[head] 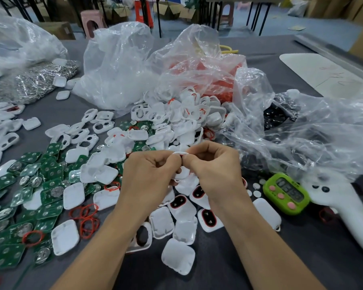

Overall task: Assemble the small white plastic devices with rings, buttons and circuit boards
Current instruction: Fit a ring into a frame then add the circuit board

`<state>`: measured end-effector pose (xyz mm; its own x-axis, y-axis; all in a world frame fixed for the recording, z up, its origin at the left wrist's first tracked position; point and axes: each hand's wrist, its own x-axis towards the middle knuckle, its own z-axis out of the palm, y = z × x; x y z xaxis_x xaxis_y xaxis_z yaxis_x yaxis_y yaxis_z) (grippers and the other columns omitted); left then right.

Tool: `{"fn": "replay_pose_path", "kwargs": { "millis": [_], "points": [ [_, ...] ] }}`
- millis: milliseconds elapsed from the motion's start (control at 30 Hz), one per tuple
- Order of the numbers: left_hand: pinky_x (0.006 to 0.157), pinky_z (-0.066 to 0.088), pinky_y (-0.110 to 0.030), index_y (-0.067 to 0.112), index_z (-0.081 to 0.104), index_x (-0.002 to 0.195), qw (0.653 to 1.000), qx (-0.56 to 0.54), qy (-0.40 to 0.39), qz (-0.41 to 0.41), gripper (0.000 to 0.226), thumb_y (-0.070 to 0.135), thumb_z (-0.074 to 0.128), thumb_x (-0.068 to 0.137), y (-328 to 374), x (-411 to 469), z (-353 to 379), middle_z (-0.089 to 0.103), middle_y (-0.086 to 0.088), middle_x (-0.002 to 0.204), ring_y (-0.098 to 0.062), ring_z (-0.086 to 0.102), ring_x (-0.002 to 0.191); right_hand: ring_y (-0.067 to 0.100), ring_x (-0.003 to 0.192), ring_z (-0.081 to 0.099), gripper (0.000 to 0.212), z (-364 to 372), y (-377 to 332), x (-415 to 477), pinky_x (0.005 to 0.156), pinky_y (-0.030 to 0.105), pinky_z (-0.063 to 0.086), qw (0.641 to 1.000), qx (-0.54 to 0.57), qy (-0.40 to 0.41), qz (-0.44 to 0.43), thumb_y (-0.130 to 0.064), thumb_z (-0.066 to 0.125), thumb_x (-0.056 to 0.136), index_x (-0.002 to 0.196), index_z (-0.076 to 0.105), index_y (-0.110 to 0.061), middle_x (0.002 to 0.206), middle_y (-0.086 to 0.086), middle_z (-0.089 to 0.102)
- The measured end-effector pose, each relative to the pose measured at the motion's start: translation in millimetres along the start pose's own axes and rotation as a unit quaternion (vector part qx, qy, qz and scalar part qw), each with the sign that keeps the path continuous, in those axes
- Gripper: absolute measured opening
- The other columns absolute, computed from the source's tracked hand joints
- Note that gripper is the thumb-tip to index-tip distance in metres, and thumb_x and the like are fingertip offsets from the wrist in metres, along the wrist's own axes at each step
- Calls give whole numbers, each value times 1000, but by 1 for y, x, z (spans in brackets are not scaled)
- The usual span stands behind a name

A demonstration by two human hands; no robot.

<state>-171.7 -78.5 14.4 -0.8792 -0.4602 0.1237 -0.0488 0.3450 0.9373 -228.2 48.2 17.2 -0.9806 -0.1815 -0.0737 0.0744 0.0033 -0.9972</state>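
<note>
Left hand [153,172] and right hand [216,164] are both curled knuckles-up, fingertips meeting on one small white plastic shell piece [181,173]. Each pinches a side and holds it up off the grey table [197,279]. My read: it's lifted so the thumbs can press a part in from underneath. Fingers hide what's being seated, so can't tell if it's a ring or a button. At 6 o'clock, just under the wrists, lie white rounded cases with black oval windows [180,203], which look further along, parked close for short drops. Loose red rubber rings [86,218] sit at 8 o'clock. Green square circuit boards with silver coin cells [50,185] spread at 9 o'clock, within left reach. A heap of empty white shells [176,118] sits at 12, spilling from crumpled clear plastic bags [122,65] that run round to 2. At 3 to 4 there's a lime-green digital timer with pink buttons [286,193], and a white handheld device [344,208] beyond it. Parts crowd in from 7 through 2. The only bare surface is at 5 to 6 between the forearms, so pull back that way. A sweep to the right risks knocking the timer.
</note>
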Motion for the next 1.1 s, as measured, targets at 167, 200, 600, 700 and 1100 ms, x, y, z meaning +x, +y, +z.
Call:
{"fn": "replay_pose_path", "kwargs": {
  "millis": [167, 200, 600, 700, 1100],
  "points": [
    [47, 55, -28, 49, 80, 74, 1000, -3, 21, 8, 31, 25, 70, 91, -1, 2, 2, 70, -2, 58, -26, 67, 56, 8, 50, 57, 12, -3, -3, 2, 52, 18, 47, 998, 32, -55, 17, -5, 83, 79, 76, 75, -13, 62, -2, 68],
    [46, 54, -33, 49, 80, 73, 1000, -9, 26, 0, 30, 26, 71, 90, -1, 3, 2, 70, -3, 58, -26, 65, 54, 9, 50, 57, 12, -3, -2, 2, 53, 20, 47, 998, 22, -53, 9, -6, 83, 79, 75, 75, -15, 62, -2, 68],
    [55, 60, -47, 61, 74, 72, 998, 18, 50, 17, 28, 36, 67, 84, 4, -1, 5, 71, 11, 59, -20, 68, 58, 13, 57, 67, 14, -1, 0, 0, 58, 21, 53, 998, -37, -29, -51, -7, 80, 80, 75, 76, -19, 68, 0, 74],
    [53, 59, -49, 63, 73, 75, 998, 15, 48, 37, 29, 36, 67, 85, 4, -2, 6, 72, 12, 59, -22, 69, 56, 10, 53, 65, 12, 1, -2, -2, 56, 21, 52, 997, -53, -17, -49, -8, 80, 81, 75, 76, -18, 66, -1, 74],
    [71, 53, -25, 45, 75, 110, 983, 123, 96, 97, 30, 59, 58, 90, 0, -11, 9, 76, 16, 80, 0, 70, 76, 22, 70, 77, 6, 12, -9, -18, 65, 42, 65, 999, 23, -29, -34, -30, 77, 85, 81, 80, -26, 74, 2, 78]
  ]
}}
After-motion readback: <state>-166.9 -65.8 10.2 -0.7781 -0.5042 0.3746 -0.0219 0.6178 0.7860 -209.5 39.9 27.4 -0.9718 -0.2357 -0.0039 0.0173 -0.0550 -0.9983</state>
